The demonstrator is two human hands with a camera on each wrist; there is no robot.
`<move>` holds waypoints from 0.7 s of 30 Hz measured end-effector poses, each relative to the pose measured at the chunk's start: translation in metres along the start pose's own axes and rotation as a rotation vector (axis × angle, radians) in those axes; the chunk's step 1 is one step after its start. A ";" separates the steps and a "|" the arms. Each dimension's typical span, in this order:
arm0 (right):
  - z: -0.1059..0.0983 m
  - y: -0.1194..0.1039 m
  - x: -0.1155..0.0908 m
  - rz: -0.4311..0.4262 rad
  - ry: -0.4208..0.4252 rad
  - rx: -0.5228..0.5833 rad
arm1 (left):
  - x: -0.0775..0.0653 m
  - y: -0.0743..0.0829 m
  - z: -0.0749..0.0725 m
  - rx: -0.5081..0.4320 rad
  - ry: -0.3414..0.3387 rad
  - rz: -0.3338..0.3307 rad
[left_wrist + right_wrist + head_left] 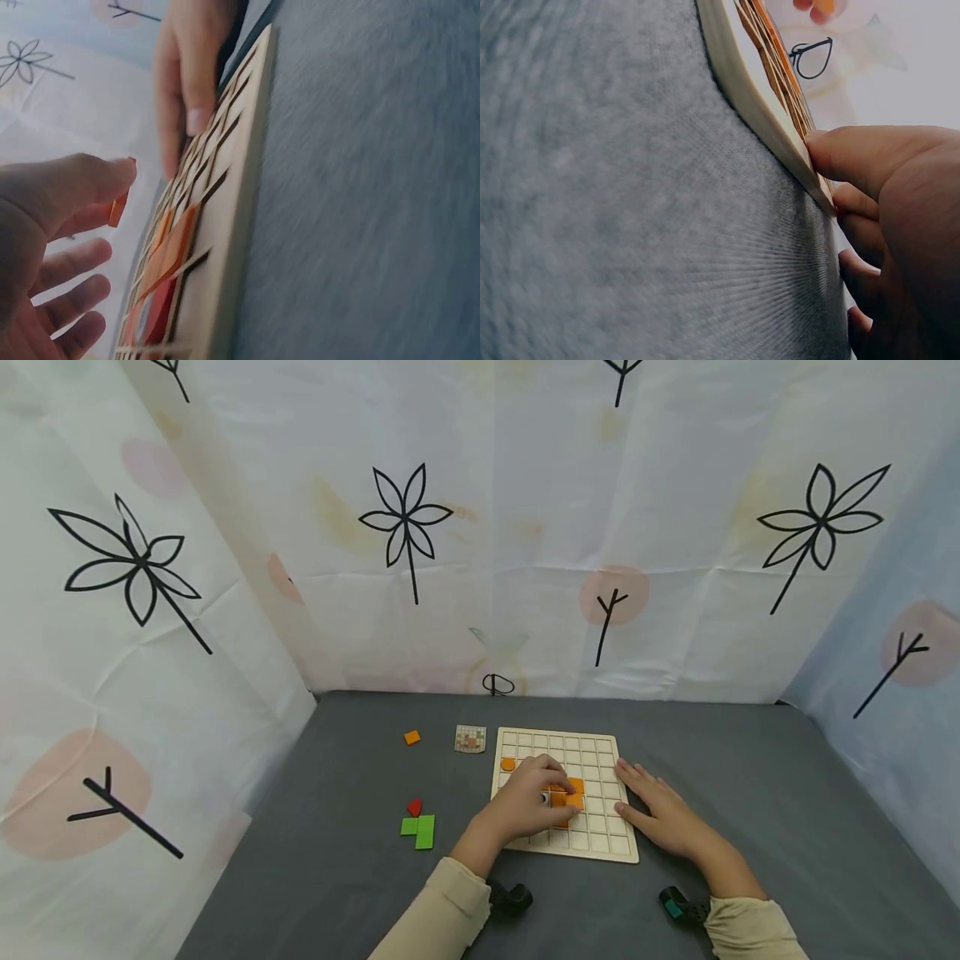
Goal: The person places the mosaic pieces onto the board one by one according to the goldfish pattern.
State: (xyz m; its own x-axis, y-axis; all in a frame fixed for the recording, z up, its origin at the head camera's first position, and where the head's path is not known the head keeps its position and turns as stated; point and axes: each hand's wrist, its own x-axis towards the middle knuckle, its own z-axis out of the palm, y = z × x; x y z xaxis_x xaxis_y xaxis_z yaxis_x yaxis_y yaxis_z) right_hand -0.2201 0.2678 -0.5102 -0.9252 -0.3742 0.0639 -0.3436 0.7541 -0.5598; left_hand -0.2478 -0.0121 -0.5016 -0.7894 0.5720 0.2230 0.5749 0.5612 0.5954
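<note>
A pale wooden grid board (600, 835) lies on the grey table. Over its middle is my left hand (525, 802), pinching a small orange tile (118, 208) between thumb and forefinger; its other fingers are loosely bent. Beneath that hand, orange tiles (576, 786) sit in the grid, and a red piece (159, 309) shows beside them in the left wrist view. My right hand (671, 814) rests at the board's right edge, thumb and fingers spread, with the thumb tip touching the rim. A round orange piece (507, 764) lies in the grid's left part.
Left of the board are a small patterned card (470, 739), an orange tile (412, 737), a red piece (415, 807) and green pieces (425, 832). A patterned white cloth (525, 527) hangs behind the table.
</note>
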 end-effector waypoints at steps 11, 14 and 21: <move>0.000 0.002 -0.001 -0.022 0.005 0.027 | 0.007 0.007 0.018 0.099 0.049 -0.079; 0.000 0.003 -0.001 -0.028 0.007 0.026 | 0.007 0.005 0.021 0.115 0.036 -0.092; 0.000 0.005 -0.001 -0.042 0.015 0.026 | 0.007 0.002 0.023 0.104 0.037 -0.093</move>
State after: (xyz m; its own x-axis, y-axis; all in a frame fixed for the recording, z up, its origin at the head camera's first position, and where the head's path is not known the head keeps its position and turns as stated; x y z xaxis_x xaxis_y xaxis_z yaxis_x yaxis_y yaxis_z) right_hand -0.2212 0.2716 -0.5134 -0.9124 -0.3968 0.1001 -0.3781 0.7238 -0.5772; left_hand -0.2471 0.0066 -0.5168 -0.8466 0.4931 0.2004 0.5167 0.6711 0.5317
